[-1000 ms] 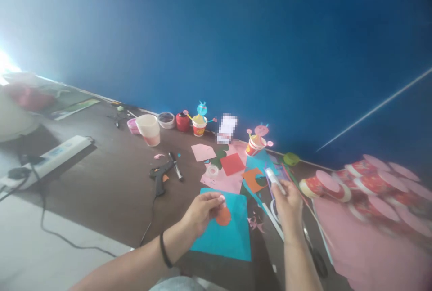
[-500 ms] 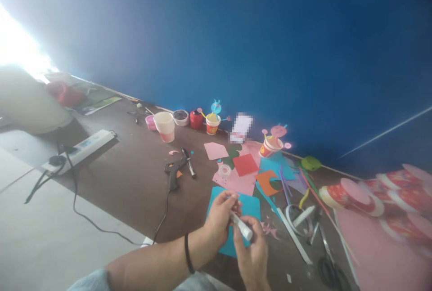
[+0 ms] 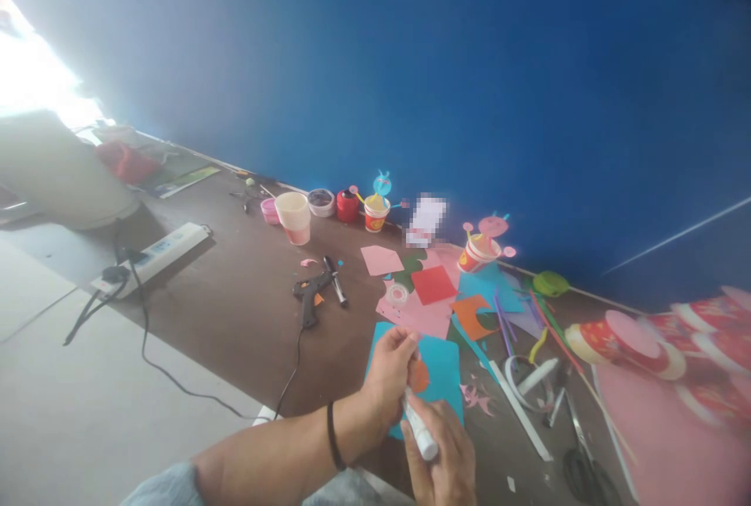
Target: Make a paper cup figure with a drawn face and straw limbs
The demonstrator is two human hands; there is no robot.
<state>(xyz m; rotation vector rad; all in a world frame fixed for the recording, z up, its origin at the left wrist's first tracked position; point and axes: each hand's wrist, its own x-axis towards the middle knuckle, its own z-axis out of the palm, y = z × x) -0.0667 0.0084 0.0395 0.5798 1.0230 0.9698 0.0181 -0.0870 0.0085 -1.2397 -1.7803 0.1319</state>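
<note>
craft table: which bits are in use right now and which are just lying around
In use:
left hand pinching the orange paper piece
right hand holding the white glue stick against it
blue sheet under the hands

Lying about:
glue gun
black marker
tape roll
red square
scissors
power strip

i see a white glue stick (image 3: 421, 431) and a small orange paper piece (image 3: 418, 375) over a turquoise sheet (image 3: 441, 369). the table (image 3: 235, 310) is dark brown and the wall (image 3: 469, 84) is deep blue. there is a red square (image 3: 432, 285), pink paper (image 3: 380, 260), a black glue gun (image 3: 309, 292), a white power strip (image 3: 153, 256), a lime green lid (image 3: 550, 283), and red cups (image 3: 622, 338) with pink tops and a yellow pattern. the wristband (image 3: 334, 436) is black.
</note>
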